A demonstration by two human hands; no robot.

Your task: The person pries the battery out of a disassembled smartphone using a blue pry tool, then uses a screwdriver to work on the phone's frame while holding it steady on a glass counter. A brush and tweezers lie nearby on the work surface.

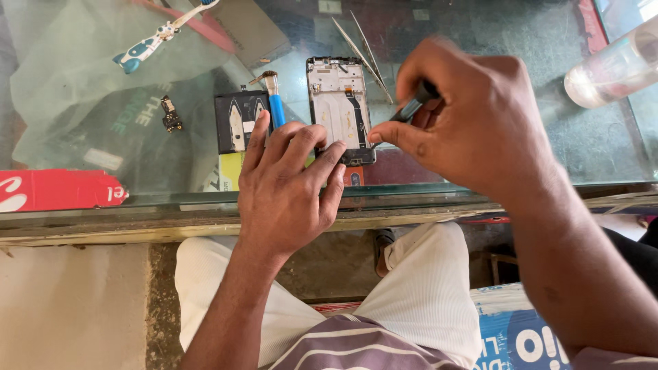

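Note:
An opened phone frame (338, 103) with bare metal insides lies on the glass counter (480, 41). My left hand (288, 185) rests on its lower left corner, fingertips pressing the frame's bottom edge. My right hand (466, 116) grips a dark-handled screwdriver (413, 107), whose tip points at the frame's lower right edge. A blue-handled tool (275, 103) lies just left of the frame, partly under my left fingers.
A dark phone part (235, 122) sits left of the blue tool, and a small circuit piece (171, 115) further left. Tweezers (363, 48) lie behind the frame. A clear plastic bottle (613, 68) lies at the right, a white-and-blue tool (154, 40) at the back left.

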